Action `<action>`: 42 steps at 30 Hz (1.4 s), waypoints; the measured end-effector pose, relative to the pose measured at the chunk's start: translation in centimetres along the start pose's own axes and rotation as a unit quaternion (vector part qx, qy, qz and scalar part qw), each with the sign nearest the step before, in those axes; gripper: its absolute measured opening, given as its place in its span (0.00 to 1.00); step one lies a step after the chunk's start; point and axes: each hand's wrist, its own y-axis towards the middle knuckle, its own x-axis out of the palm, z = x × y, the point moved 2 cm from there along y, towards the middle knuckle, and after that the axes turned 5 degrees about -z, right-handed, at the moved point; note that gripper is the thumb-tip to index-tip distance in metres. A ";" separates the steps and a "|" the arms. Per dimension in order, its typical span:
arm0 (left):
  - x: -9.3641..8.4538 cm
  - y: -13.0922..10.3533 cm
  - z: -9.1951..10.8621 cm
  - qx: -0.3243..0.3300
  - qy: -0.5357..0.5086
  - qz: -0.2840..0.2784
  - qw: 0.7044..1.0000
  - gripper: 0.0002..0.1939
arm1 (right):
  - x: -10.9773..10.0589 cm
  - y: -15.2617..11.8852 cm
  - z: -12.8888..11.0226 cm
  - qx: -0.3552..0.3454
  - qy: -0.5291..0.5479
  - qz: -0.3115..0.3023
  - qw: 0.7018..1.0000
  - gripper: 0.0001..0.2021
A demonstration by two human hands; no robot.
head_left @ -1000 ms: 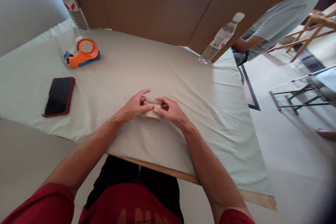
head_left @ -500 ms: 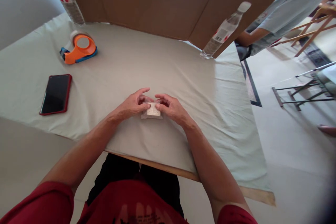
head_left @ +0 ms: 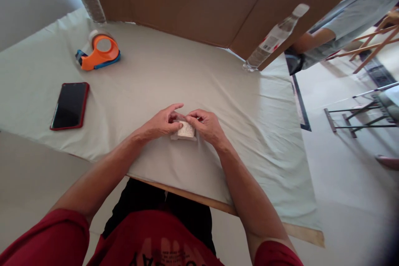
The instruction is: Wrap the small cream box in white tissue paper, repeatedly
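A small whitish block (head_left: 186, 129) with a patterned face, in what looks like clear wrapping, rests on the cloth-covered table (head_left: 174, 70) near its front edge. My left hand (head_left: 163, 121) is at the block's left side, thumb on it and fingers curved behind, index finger raised. At the upper right corner my right hand (head_left: 207, 125) is closed, thumb and index finger pinched together, perhaps on the clear wrapping. What lies inside that pinch is too small to tell.
An orange tape dispenser (head_left: 101, 53) and a red-cased phone (head_left: 70, 105) lie at the left. Plastic bottles (head_left: 276, 39) (head_left: 90, 2) stand against a brown board (head_left: 193, 4). Beyond it at right are a person's arm (head_left: 314, 39) and a folding stool (head_left: 358, 116).
My right thumb has come off the block's face and pinched against the index finger at its upper corner. More of the patterned face shows. The whole view has shifted slightly.
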 end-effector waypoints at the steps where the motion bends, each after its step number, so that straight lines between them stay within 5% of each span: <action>1: 0.0 0.0 -0.1 0.003 0.003 -0.002 1.000 0.45 | 0.1 0.1 0.1 0.003 -0.002 0.004 1.000 0.11; 9: -0.2 0.2 -0.3 0.018 -0.003 -0.018 1.000 0.43 | 1.0 0.7 0.0 -0.059 -0.050 0.064 0.995 0.10; 16: -0.1 0.1 0.1 0.023 0.009 0.000 1.000 0.37 | 0.8 -0.1 -0.6 -0.107 -0.046 0.032 0.993 0.11; 23: 0.1 -0.1 0.7 0.013 0.036 -0.002 0.999 0.16 | -0.2 -1.3 -0.4 -0.143 -0.137 -0.013 0.980 0.12; 29: 0.0 -0.1 0.8 0.010 0.039 0.007 0.999 0.15 | -0.5 -1.8 -1.2 -0.194 -0.208 -0.041 0.958 0.11; 38: -0.1 -0.4 0.4 0.034 0.066 0.010 0.997 0.15 | -3.1 -2.6 -0.5 -0.180 0.001 0.046 0.983 0.09; 42: -0.3 -0.4 0.2 0.046 0.070 0.021 0.996 0.16 | -2.1 -2.5 0.2 -0.176 -0.059 -0.016 0.983 0.14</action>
